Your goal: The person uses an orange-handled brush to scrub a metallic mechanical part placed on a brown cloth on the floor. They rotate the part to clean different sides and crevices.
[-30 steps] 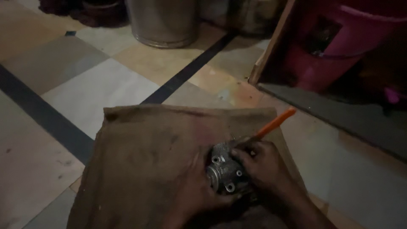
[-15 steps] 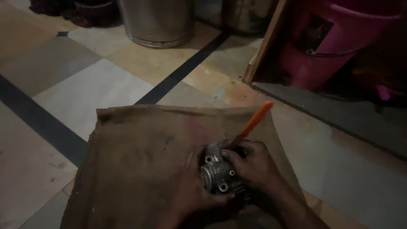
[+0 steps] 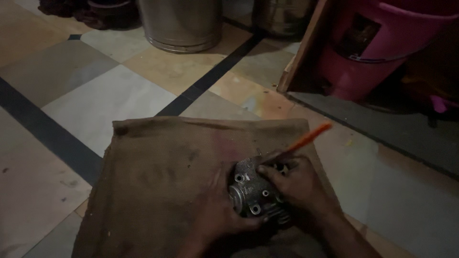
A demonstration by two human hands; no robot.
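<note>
- Tiled floor in pale squares and dark stripes lies under everything; steel drums and a pink bucket stand well apart at the far side, so nothing crowds my elbows.
- Brown sackcloth is my work mat, and the metal part rests on its right half, near me.
- Grey cast engine part sits between my hands, its flat face with round holes turned up.
- My left hand is cupped against its near side, fingers closed round the casting; I judge it should press down firmly so the piece cannot rock.
- My right hand is wrapped tight round the orange-handled tool, whose tip is hidden behind the casting; short, steady strokes would suit best.
</note>
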